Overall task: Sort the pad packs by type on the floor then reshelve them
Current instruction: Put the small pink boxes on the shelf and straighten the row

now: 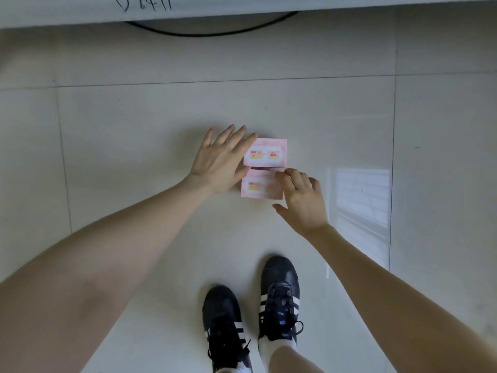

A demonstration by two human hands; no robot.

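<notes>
Two flat, rectangular pink pad packs, far pack [266,152] and near pack [259,185], are laid edge to edge on the glossy tiled floor [161,125]. The far pack is flanked by the spread left hand [220,160]; the near pack is touched by curled fingers of the right hand [302,200].

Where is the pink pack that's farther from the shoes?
In the head view, the far pink pack lies mid-floor, just beyond the near pink pack, with the left hand at its left edge.

Pale glossy floor [161,117] of large tiles with thin dark grout lines. A white ledge [242,9] with handwritten marks runs along the top; a black cable [212,33] curves beneath it. A window reflection [361,195] glows at right.
</notes>
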